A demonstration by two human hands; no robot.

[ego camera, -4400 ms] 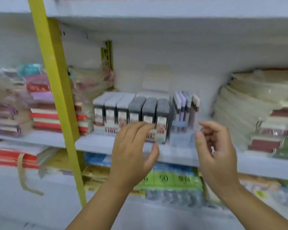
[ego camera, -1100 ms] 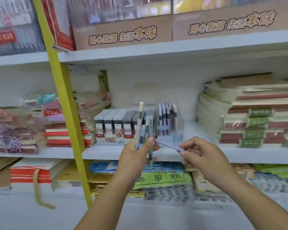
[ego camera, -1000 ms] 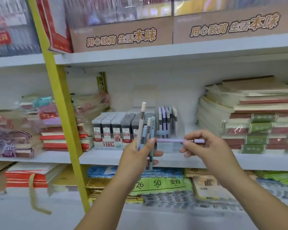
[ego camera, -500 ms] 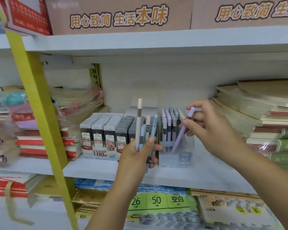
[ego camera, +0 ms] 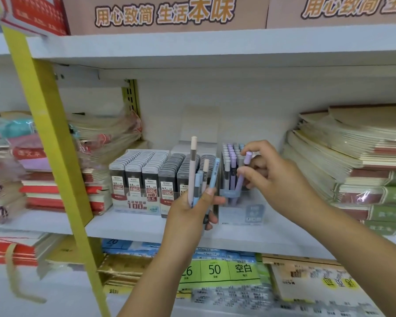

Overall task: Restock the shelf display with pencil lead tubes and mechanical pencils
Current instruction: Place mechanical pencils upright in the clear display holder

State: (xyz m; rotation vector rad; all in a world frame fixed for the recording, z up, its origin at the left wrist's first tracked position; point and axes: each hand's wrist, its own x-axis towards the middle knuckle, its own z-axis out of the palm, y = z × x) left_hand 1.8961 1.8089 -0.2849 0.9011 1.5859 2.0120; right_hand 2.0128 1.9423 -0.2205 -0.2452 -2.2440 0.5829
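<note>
Several slim pastel mechanical pencils [ego camera: 193, 170], pink and light blue, stand upright in a bunch in the left hand [ego camera: 190, 213]. Its fingers and thumb wrap round their lower ends, in front of the white shelf board [ego camera: 128, 227].

The right hand [ego camera: 274, 181] pinches one lilac mechanical pencil [ego camera: 241, 177] near its upper end, between thumb and curled fingers. This pencil is tilted, top to the right, and its lower part is inside the clear plastic display box [ego camera: 242, 213] that sits on the shelf board. More lilac, blue and grey upright pencils [ego camera: 229, 156] fill the box behind it.

Just left of the box, partly hidden by the left hand's bunch, stands a tray of grey and black pencil lead tubes [ego camera: 146, 170], packed in rows with red-and-white labels facing forward.

A yellow metal upright [ego camera: 48, 133] crosses the left of the view. Stacks of brown paper notebooks [ego camera: 352, 161] lie to the right of the box, and plastic-wrapped stacks [ego camera: 9, 170] lie at far left. A tan cardboard carton [ego camera: 165, 14] with orange characters sits on the shelf above.
</note>
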